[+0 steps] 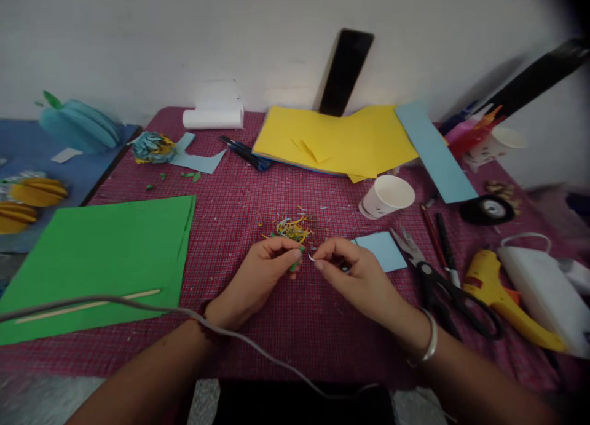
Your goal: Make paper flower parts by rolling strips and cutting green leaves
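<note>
Over the middle of the table my left hand pinches a small green paper piece between thumb and fingers. Close to its right, my right hand has thumb and forefinger together on a thin white strip. The two hands are a short gap apart. Just beyond them lies a small heap of yellow and grey paper shreds. A light blue paper square rests on the cloth by my right hand, partly covered by it.
Black-handled scissors, a yellow glue gun and a white box lie right. A paper cup stands beyond my right hand. Green sheets with a thin stick lie left; a grey cable crosses my left forearm. Yellow sheets and a phone are behind.
</note>
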A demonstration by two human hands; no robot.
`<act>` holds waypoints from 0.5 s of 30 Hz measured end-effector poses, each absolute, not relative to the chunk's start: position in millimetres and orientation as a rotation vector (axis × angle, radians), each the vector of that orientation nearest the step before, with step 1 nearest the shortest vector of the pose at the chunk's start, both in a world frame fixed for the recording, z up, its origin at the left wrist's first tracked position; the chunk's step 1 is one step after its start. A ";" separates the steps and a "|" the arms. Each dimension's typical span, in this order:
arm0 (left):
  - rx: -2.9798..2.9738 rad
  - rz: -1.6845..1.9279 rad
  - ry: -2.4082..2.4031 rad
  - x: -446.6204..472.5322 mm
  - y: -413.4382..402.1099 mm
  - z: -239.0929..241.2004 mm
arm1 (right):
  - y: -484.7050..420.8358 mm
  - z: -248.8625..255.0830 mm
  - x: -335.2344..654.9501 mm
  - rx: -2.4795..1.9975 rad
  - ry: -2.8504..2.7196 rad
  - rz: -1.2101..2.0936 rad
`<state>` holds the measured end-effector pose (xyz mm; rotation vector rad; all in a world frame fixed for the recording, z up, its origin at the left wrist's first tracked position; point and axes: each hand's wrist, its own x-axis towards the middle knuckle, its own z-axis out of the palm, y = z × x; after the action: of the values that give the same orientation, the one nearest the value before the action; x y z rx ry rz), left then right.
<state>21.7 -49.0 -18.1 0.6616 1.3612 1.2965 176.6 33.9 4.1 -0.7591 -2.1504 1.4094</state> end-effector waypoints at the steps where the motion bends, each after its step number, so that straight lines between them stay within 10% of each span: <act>1: 0.632 1.299 1.369 21.6 -49.2 -18.7 | 34.6 4.6 176.2 -0.781 -2.119 1.422; 15: 0.587 1.305 1.345 24.4 -49.6 -17.9 | 35.7 -0.8 174.8 -0.748 -2.100 1.497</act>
<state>24.4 -49.6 -17.9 0.5874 1.3446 1.3049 174.8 35.7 -0.8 -0.7476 -2.1005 1.4971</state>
